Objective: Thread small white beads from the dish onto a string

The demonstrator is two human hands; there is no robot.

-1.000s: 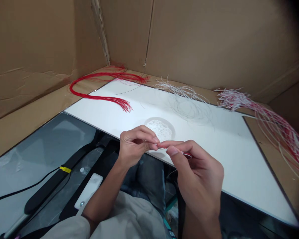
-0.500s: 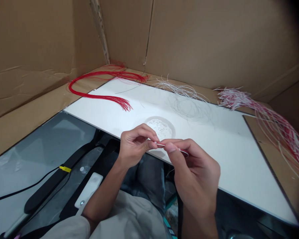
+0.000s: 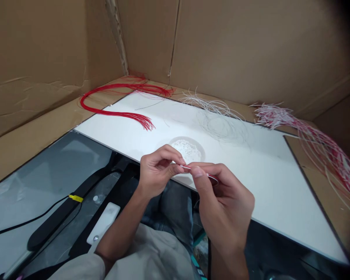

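Observation:
Between my two hands runs a short stretch of red and white cord (image 3: 186, 167), over the near edge of the white board. My left hand (image 3: 160, 168) pinches its left end between thumb and forefinger, where a tiny white piece shows at the fingertips. My right hand (image 3: 224, 198) is closed on the cord just to the right, and a loop of it shows below the forefinger. Directly behind the fingers sits a round dish (image 3: 203, 152) with small white pieces (image 3: 186, 149), partly hidden by my left hand.
A red cord bundle (image 3: 90, 105) curves at the back left of the white board (image 3: 268, 171). White cords (image 3: 216, 107) lie at the back, and a red and white bundle (image 3: 323, 140) at the right. Cardboard walls (image 3: 236, 50) stand behind.
My right hand has shifted slightly left, closer to my left fingertips, and less cord shows between them. My left hand has hardly moved.

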